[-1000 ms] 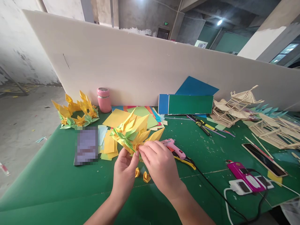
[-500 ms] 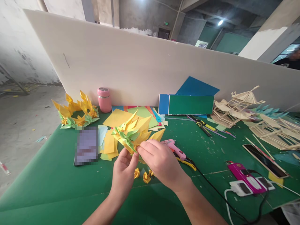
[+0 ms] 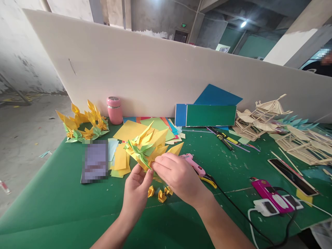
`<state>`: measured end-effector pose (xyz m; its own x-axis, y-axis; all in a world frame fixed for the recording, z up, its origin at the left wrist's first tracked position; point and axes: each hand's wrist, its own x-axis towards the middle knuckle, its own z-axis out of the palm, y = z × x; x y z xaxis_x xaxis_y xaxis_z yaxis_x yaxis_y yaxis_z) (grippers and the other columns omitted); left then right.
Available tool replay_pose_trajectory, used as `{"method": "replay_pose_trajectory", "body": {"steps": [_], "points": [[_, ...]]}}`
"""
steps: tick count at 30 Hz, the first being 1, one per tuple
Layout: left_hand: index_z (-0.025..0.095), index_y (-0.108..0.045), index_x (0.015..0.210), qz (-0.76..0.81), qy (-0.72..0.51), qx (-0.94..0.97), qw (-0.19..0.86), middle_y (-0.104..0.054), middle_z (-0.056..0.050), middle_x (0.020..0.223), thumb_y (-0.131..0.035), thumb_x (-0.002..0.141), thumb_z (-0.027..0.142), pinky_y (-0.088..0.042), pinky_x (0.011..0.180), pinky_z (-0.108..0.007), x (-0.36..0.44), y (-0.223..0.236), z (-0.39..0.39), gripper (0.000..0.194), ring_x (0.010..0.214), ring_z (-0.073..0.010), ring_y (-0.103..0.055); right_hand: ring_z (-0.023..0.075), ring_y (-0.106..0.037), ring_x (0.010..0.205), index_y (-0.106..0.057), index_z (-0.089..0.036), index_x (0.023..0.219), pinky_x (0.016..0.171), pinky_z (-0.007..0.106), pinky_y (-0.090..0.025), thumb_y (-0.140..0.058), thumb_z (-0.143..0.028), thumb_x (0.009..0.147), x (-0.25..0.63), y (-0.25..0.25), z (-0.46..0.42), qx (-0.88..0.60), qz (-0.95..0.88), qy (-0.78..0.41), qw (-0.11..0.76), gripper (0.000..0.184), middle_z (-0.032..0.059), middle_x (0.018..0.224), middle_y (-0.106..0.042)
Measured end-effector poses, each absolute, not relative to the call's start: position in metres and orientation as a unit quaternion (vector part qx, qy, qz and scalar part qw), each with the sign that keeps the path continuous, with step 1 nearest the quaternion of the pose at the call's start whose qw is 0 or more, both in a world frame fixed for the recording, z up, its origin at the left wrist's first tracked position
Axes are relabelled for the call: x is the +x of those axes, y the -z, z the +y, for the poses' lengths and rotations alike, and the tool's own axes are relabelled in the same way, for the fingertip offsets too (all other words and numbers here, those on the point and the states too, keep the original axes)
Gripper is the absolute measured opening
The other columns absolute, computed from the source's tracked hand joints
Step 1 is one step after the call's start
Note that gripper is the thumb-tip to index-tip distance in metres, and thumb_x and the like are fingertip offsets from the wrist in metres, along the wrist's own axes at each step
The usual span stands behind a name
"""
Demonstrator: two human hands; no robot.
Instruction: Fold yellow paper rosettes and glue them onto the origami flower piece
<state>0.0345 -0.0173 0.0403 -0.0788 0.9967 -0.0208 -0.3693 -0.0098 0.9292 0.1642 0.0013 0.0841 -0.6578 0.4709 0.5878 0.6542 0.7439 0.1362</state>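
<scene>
A folded-paper crown of yellow points with green paper leaves is held up between my hands, above the table. My left hand pinches its lower edge by the green leaves. My right hand has its fingertips pressed against the same edge, just right of my left thumb. What lies between those fingertips is hidden. Below the crown, small yellow paper flowers lie on the green table. A pink glue gun rests beyond my right hand, partly covered by it, beside yellow-handled pliers.
A finished-looking yellow paper crown and a pink flask stand at the back left, near a tablet-like screen. Coloured paper sheets lie behind the work. Right are stick models, a magenta power strip and cables.
Both hands keep their grip on the crown, almost still. The right hand has shifted very slightly, and a little more of the small yellow flowers shows beneath. The view has moved slightly.
</scene>
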Motion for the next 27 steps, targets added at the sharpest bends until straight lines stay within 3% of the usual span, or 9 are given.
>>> {"method": "replay_pose_trajectory", "body": {"steps": [8, 20, 27], "points": [[0.019, -0.067, 0.098, 0.416, -0.601, 0.392, 0.559, -0.074, -0.007, 0.095, -0.073, 0.070, 0.041, -0.052, 0.083, -0.032, 0.032, -0.036, -0.017, 0.036, 0.092, -0.0239, -0.067, 0.0167, -0.060, 0.076, -0.063, -0.013, 0.072, 0.072, 0.029, -0.053, -0.046, -0.002, 0.089, 0.165, -0.087, 0.003, -0.309, -0.901, 0.152, 0.263, 0.026, 0.0061, 0.077, -0.065], [0.018, -0.068, 0.098, 0.419, -0.595, 0.396, 0.560, -0.074, -0.008, 0.097, -0.074, 0.068, 0.042, -0.051, 0.084, -0.033, 0.031, -0.037, -0.016, 0.039, 0.092, -0.0247, -0.067, 0.0164, -0.057, 0.074, -0.062, -0.014, 0.073, 0.071, 0.029, -0.051, -0.045, -0.005, 0.091, 0.166, -0.085, 0.004, -0.323, -0.902, 0.121, 0.260, 0.027, 0.0051, 0.074, -0.063], [0.018, -0.069, 0.092, 0.412, -0.603, 0.350, 0.586, -0.074, -0.006, 0.093, -0.078, 0.064, 0.037, -0.051, 0.078, -0.029, 0.033, -0.038, -0.011, 0.035, 0.085, -0.0207, -0.066, 0.0166, -0.057, 0.071, -0.064, -0.014, 0.075, 0.068, 0.030, -0.051, -0.043, -0.006, 0.092, 0.163, -0.077, 0.007, -0.339, -0.896, 0.114, 0.264, 0.028, 0.0055, 0.073, -0.064]]}}
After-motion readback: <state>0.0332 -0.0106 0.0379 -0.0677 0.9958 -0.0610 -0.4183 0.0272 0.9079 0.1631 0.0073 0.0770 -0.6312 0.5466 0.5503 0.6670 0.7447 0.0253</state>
